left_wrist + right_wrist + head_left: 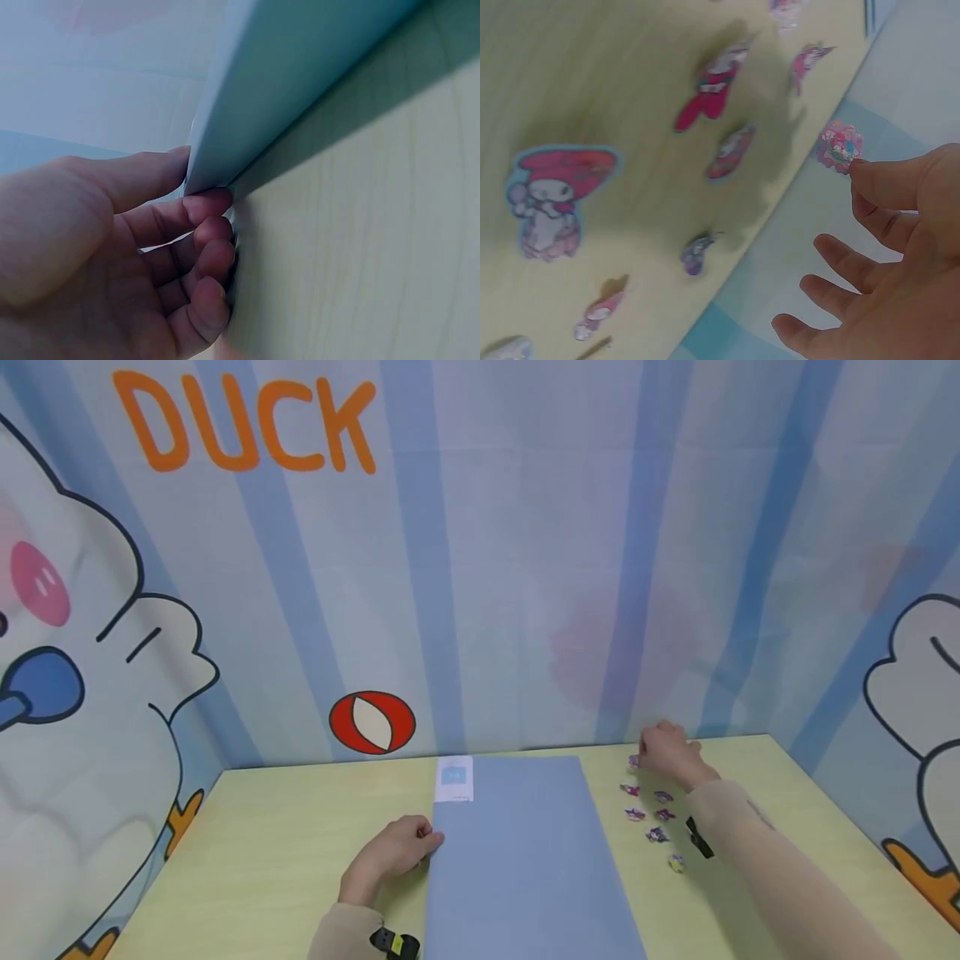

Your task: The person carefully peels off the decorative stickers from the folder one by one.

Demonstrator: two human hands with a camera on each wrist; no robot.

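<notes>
A long blue sheet (517,852) with a white label (453,778) at its far left corner lies on the table. My left hand (397,847) is at its left side; in the left wrist view, thumb and index finger pinch the edge of the blue sheet (277,82), the other fingers curled below. At the far right my right hand (671,753) pinches a small pink scalloped sticker (840,146) between thumb and index finger, its other fingers spread. Several small cartoon stickers (657,834) lie near that hand, among them a red-hooded figure sticker (551,199).
The pale wood-grain table (322,818) ends at a blue-striped curtain backdrop (517,568) printed with orange letters and cartoon ducks. A red and white printed ball (372,722) shows just above the far table edge. A black strap (395,943) sits at the left wrist.
</notes>
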